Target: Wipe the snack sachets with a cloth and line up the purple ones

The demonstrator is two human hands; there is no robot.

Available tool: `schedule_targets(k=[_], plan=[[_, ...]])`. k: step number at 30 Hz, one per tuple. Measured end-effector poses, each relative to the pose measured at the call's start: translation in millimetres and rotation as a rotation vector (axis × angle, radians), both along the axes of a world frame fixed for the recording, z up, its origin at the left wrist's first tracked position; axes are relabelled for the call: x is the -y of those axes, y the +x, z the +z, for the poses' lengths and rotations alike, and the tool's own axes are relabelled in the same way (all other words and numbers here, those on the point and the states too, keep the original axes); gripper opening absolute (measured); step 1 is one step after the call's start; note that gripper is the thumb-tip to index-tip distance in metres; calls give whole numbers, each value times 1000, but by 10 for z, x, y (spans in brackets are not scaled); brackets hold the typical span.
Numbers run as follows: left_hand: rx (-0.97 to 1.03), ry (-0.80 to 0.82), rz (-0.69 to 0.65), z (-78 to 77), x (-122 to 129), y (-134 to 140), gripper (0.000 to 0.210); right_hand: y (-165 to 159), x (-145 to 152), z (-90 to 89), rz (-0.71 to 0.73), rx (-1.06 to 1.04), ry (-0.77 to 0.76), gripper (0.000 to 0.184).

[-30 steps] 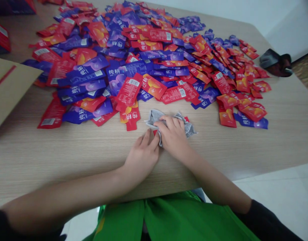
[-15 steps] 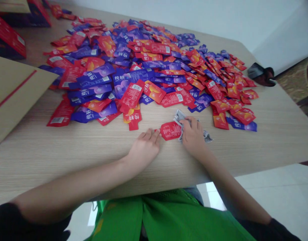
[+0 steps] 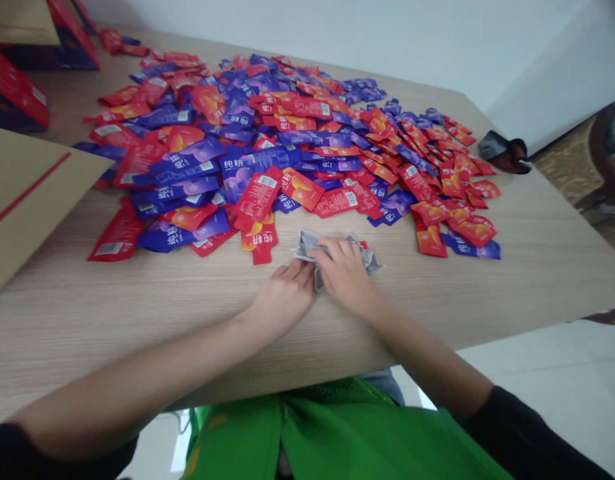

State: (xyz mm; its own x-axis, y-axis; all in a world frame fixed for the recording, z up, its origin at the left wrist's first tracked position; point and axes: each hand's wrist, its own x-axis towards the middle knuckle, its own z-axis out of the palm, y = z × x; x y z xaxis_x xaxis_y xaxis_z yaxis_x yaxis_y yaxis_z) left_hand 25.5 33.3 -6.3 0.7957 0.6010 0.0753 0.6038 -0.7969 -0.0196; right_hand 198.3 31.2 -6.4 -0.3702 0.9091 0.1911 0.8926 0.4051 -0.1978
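Observation:
A grey cloth point(image 3: 306, 243) lies bunched under my right hand point(image 3: 346, 275), whose fingers are closed on it and press it down on the table. Beneath the cloth is a red pouch point(image 3: 363, 245), of which only a small red bit shows past the cloth's right side. My left hand point(image 3: 285, 295) rests against the table with its fingers together at the pouch's narrow end, up against the cloth's left edge. Those fingertips are partly hidden by the cloth. Behind both hands spreads a large heap of red and purple pouches point(image 3: 257, 193).
Red and dark blue boxes point(image 3: 17, 93) stand at the far left, by an open tan carton flap point(image 3: 32, 193). A dark object with a loop point(image 3: 505, 152) sits near the table's right edge. A white wall point(image 3: 412, 40) runs behind the table point(image 3: 187, 320).
My right hand has slid the cloth leftward over the red pouch, up to my left fingers, covering most of it. The left hand stays at the pouch's narrow end. The view has shifted slightly.

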Motion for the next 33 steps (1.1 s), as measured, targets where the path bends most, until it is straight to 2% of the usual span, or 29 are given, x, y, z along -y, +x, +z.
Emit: schedule_targets(k=[3,6,9,11,13,16,18,21,23,25,28,30,33], plan=[[1,0,14,-21,13,14,33,140,-3,-86,-106,71,-1,35],[-4,-2,19,-16,25,13,34,474,14,-120,-286,68,-2,39],[5,-58,21,108,-44,18,29,826,23,-89,-383,19,-54,38],[-13,-138,49,256,-163,43,25,984,0,-17,-352,-9,-86,33],[-49,-190,83,411,-321,97,34,1046,-54,90,-287,-31,-69,28],[-33,-198,46,551,-548,226,35,981,-187,255,-139,-35,-95,39],[-9,-224,13,548,-656,314,36,882,-305,321,-5,-8,-226,44],[-76,-299,50,440,-760,386,67,741,-514,356,119,34,-365,33],[-93,-349,76,367,-827,382,60,677,-667,381,150,40,-345,26],[-52,-328,98,356,-943,357,41,638,-848,443,154,36,-290,21],[2,-91,160,516,-1333,365,30,625,-1273,625,80,37,-142,20],[3,132,233,722,-1762,425,33,642,-1705,784,21,52,-2,23],[34,275,311,1051,-2524,564,36,678,-2491,1002,-81,40,150,32]])
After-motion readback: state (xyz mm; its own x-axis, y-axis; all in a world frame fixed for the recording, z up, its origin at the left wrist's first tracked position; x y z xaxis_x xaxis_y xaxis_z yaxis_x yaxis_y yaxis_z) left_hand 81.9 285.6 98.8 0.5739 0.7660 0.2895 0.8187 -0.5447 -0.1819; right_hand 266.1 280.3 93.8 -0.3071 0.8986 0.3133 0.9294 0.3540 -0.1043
